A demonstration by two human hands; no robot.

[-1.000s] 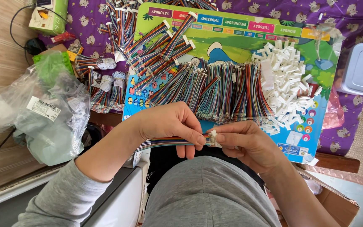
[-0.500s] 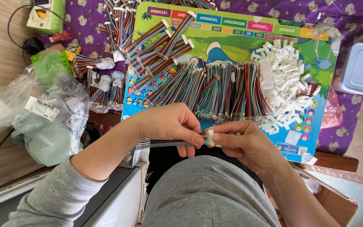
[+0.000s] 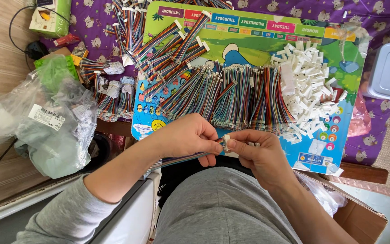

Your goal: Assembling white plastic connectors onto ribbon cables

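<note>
Ribbon cable [image 3: 183, 159], its white connector [image 3: 226, 143] half hidden, is pinched between left hand [image 3: 188, 136] and right hand [image 3: 259, 156]; beyond the hands, cable bundles [image 3: 231, 95] and loose white connectors [image 3: 310, 92] crowd the play mat [image 3: 253, 43].

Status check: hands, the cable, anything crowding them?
Left hand pinches rainbow ribbon cable. Right hand pinches white connector at its end. Loose cable pile just beyond; nothing between hands.

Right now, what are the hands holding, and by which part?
Both hands grip one multicoloured ribbon cable at its end: left hand pinches the wires just behind the white connector, right hand pinches the connector itself.
</note>
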